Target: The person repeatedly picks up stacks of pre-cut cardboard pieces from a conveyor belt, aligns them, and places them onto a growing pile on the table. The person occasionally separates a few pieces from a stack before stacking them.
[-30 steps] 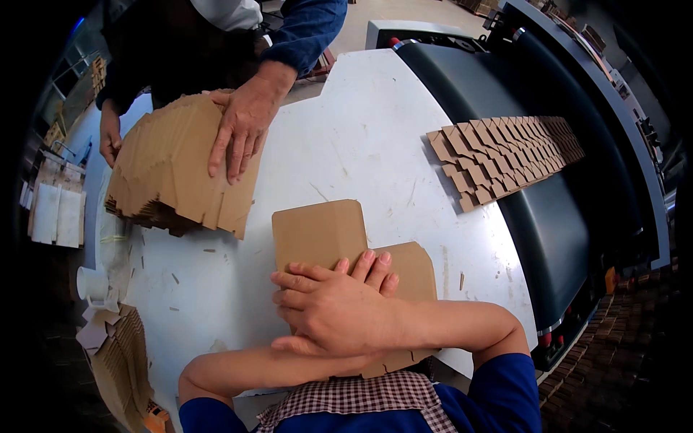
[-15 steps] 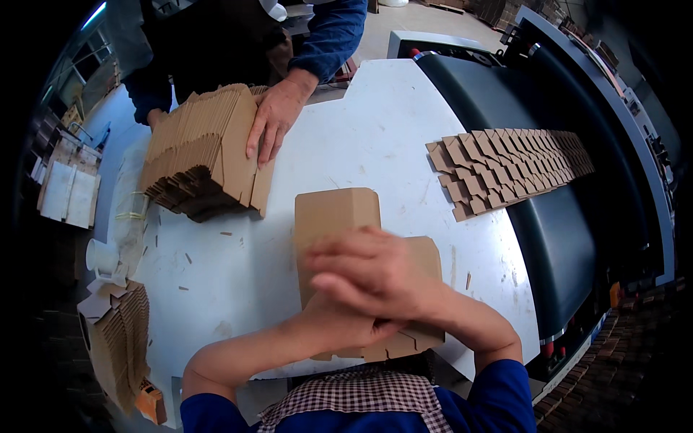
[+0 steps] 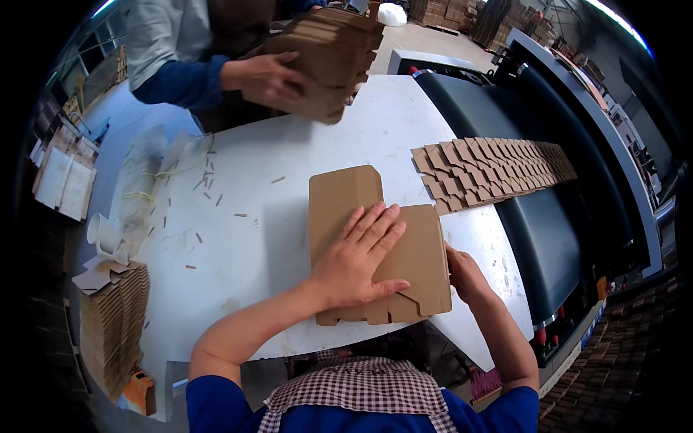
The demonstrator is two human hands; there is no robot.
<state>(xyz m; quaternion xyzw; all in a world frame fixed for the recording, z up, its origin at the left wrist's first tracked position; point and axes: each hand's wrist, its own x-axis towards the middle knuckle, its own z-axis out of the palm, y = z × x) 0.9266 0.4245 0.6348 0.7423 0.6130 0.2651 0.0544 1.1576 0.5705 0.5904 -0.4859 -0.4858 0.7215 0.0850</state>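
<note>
A stack of brown flat-folded cardboard blanks (image 3: pixel 345 193) with notched near edges lies on the white table in front of me. My left hand (image 3: pixel 361 263) rests flat on top of it, fingers together and thumb stretched out to the right. Along the stack's right edge, my right hand (image 3: pixel 469 276) is curled against the side, its fingertips partly hidden by the cardboard. Across the table, a co-worker's hand (image 3: pixel 273 78) steadies another bundle of cardboard blanks (image 3: pixel 317 61), tilted and held above the far edge.
An overlapping row of cardboard blanks (image 3: pixel 498 169) runs onto the black conveyor belt (image 3: pixel 545 234) at the right. Cardboard scraps (image 3: pixel 240 215) litter the white table (image 3: pixel 238 281). More stacked cardboard (image 3: pixel 112 332) and a white roll (image 3: pixel 103 234) stand at the left.
My hands, crossed and blurred over the stack before, have parted: the left lies on top, the right is at its right side. The co-worker has lifted the other bundle off the table toward the back.
</note>
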